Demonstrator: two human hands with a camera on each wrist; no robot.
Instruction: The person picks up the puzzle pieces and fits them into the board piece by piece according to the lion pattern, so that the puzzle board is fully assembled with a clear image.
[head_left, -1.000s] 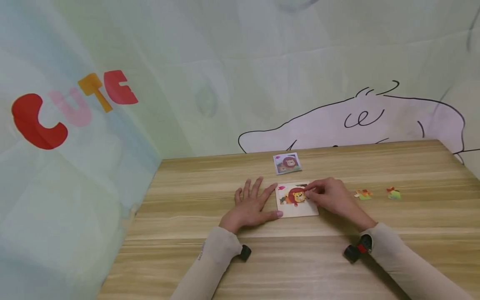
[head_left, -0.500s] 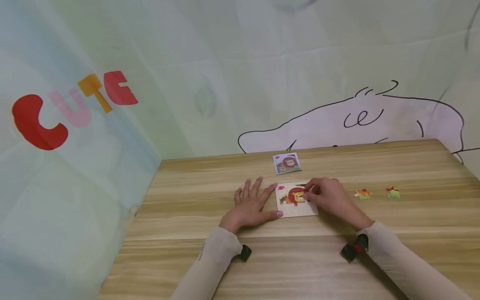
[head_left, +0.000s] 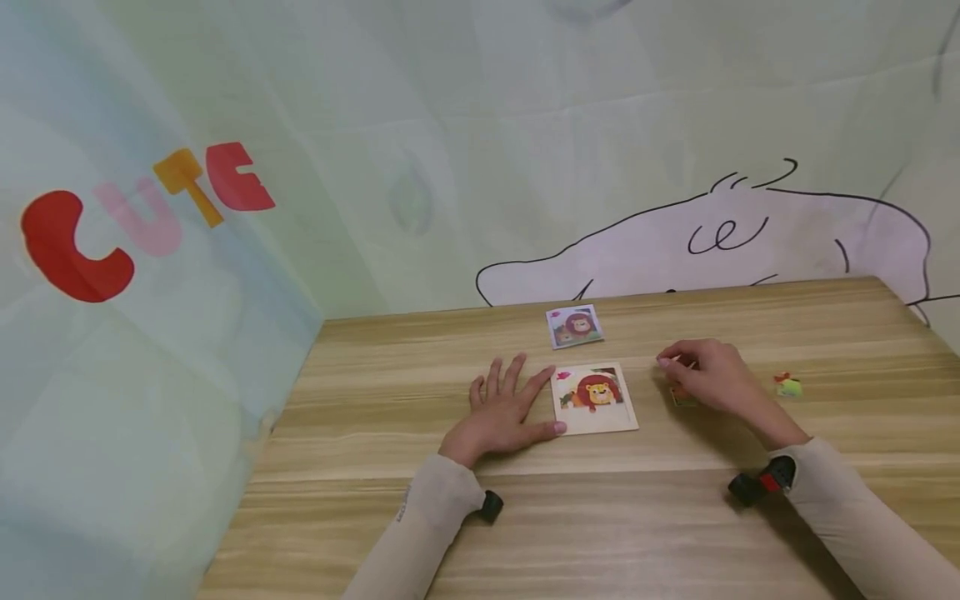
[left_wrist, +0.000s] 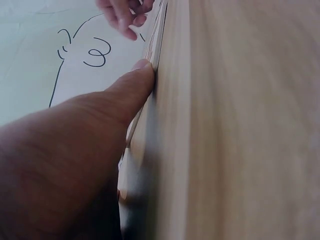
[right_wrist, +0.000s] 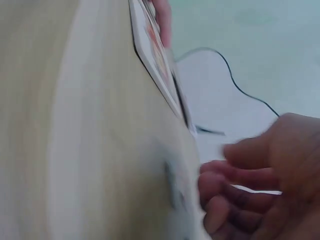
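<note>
A square wooden puzzle board with a lion picture lies on the table; its lower part is bare wood. My left hand lies flat with fingers spread, thumb and index fingertip touching the board's left edge. My right hand is to the right of the board, fingers loosely curled. Just below its thumb shows an orange puzzle piece, partly hidden by the hand. In the blurred right wrist view, I see nothing between the thumb and fingers. Farther right lies a green and red puzzle piece.
Behind the board lies a small picture card with the same lion. The wooden table meets a printed cloth backdrop at its far edge. Each wrist carries a black camera.
My right hand has left the lion board and moved right, over the orange piece. That piece now shows farther left than before. The left hand and the board have stayed put.
</note>
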